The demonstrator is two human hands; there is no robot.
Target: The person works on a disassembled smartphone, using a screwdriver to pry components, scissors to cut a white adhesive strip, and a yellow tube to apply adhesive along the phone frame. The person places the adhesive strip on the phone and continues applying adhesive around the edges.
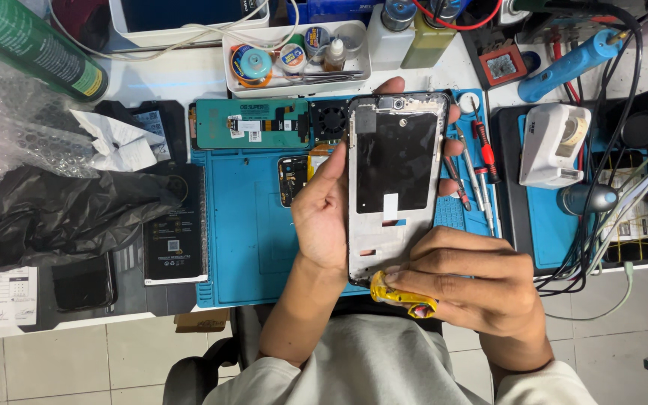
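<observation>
The left hand (324, 214) cradles an opened phone frame (395, 180) above the blue mat (241, 240), palm along its left edge, thumb lying up that side, and fingertips curling round the top and right edges, so the frame is clamped from both sides and tilted up toward the person's eyes. The frame shows its inner face: a black panel in the middle, a small white patch below it, bare metal toward the bottom. The right hand (474, 285) comes in at the frame's bottom corner, its fingers pressed together and pinching a small yellow tool (403, 296), whose tip touches the frame's lower left edge; the grip is close to the tip, which looks meant for steady, fine pressure. Just right of the frame, on the mat, lie screwdrivers (478, 169) with red handles, within easy reach. Left of the frame sit a green circuit board (245, 124) with a small fan (329, 120) beside it, and partly hidden behind the left hand another board piece. Behind the frame a white tray (298, 56) holds tape rolls and a small bottle. Well left of the frame lie a black bag (61, 214) and bubble wrap (9, 120); right of it, a white device (553, 142) among cables.
</observation>
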